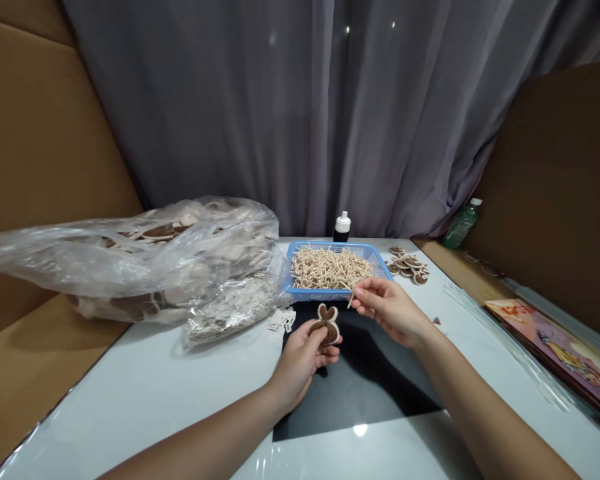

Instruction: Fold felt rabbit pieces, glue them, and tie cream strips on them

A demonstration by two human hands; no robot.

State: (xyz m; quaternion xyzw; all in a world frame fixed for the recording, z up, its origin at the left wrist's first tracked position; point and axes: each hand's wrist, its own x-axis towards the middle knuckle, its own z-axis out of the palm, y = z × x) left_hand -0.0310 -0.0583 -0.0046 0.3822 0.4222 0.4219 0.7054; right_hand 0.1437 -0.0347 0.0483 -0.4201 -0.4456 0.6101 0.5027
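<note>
Between the thumb and fingers of my left hand (305,357) is a brown felt bunny-shaped piece (332,331) with a cream edge and two rounded ears pointing up. My right hand (387,308) pinches a short, thin tan stick (351,300) just in front of the blue basket (314,294). A heap of similar tan sticks (325,267) fills that basket. Both hands are above a black mat (365,387), the right one slightly farther away and higher. The stick and the bunny piece are apart.
Left, a large clear bag (115,260) holds brown and cream pieces; a smaller bag (230,313) of pale tags leans before it. Loose tags (281,320) lie nearby. Finished-looking brown pieces (410,265), a white-capped bottle (343,227), a green bottle (463,223) and a colourful book (560,340) stand around.
</note>
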